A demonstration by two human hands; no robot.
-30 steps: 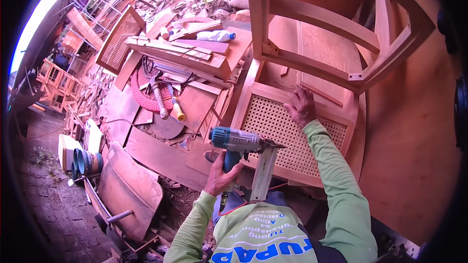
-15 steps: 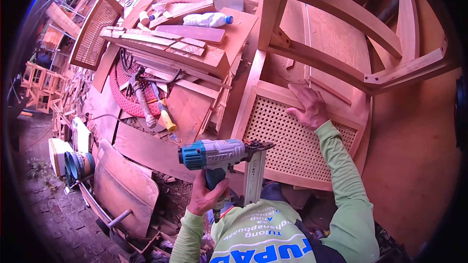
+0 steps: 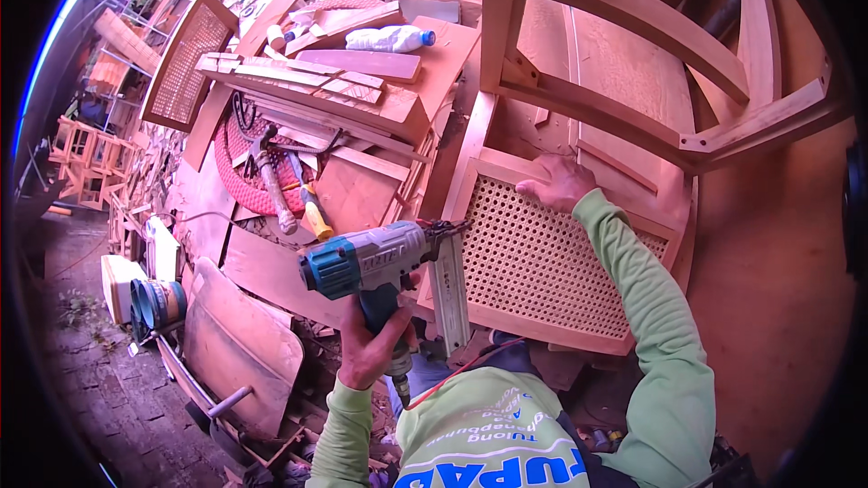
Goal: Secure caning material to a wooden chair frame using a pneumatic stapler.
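Note:
My left hand [image 3: 369, 343] is wrapped round the grip of a teal and grey pneumatic nail gun [image 3: 371, 258]. Its nose lies over the left edge of a woven cane panel [image 3: 542, 253], and a thin red hose trails from below the handle. The wood-framed panel sits against a wooden chair frame [image 3: 597, 126]. On the panel's far rail rests my right hand [image 3: 562, 184], its fingers bent over the edge, partly hidden, and its thumb lying toward the left. Whether the nose touches the wood I cannot tell.
Left of the panel, wood strips [image 3: 298, 77], a plastic bottle [image 3: 391, 38], a hammer [image 3: 271, 181], a yellow-handled tool [image 3: 314, 212] and a coiled red hose [image 3: 237, 185] crowd a work surface. Another cane panel [image 3: 188, 61] leans farther left. Buckets [image 3: 158, 304] stand lower left.
The nail gun has moved left in my left hand and tilted, its nose now nearer the panel's left side. My right hand's spread fingers have folded over the far rail.

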